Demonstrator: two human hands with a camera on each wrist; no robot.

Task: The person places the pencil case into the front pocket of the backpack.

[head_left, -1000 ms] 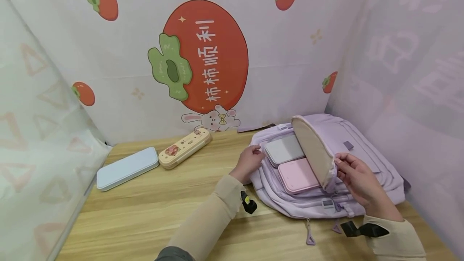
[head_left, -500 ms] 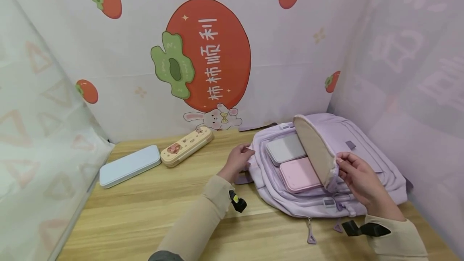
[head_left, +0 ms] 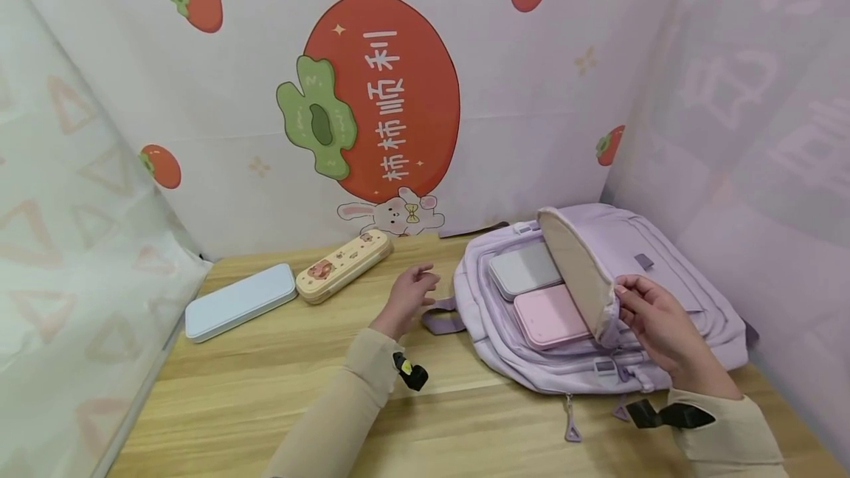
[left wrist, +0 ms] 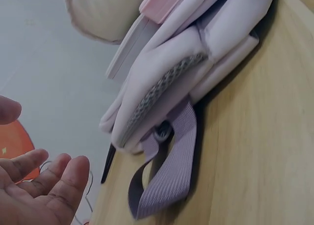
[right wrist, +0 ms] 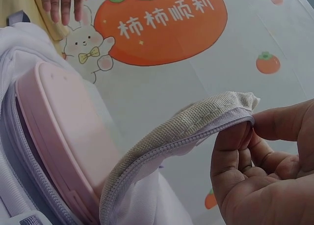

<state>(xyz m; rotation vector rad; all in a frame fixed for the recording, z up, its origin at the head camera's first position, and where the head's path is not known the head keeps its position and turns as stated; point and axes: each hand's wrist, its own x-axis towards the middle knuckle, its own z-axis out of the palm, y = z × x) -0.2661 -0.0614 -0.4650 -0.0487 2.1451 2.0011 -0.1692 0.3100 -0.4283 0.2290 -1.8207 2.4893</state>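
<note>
A lilac backpack [head_left: 677, 279] lies on the right of the table, its front pocket unzipped. My right hand [head_left: 657, 323] pinches the edge of the pocket flap [head_left: 578, 271] between thumb and fingers and holds it up; the right wrist view shows the zipper edge at the fingertips. Inside the pocket sit a grey case [head_left: 524, 270] and a pink case [head_left: 550, 316], side by side and partly under the flap. My left hand [head_left: 406, 299] is over the table just left of the bag, fingers loosely bent, touching nothing. Near it a purple strap loop [left wrist: 169, 171] sticks out from the bag.
Left of my left hand, a cream pencil case with bear pictures [head_left: 345, 265] and a light blue case [head_left: 240, 302] lie end to end near the table's back. Printed cloth walls [head_left: 518, 124] stand behind and at both sides. Zipper pulls [head_left: 572, 426] hang at the bag's front.
My left hand has moved left, away from the bag's side toward the cream pencil case, and the strap loop has come into view. The right hand keeps holding the flap.
</note>
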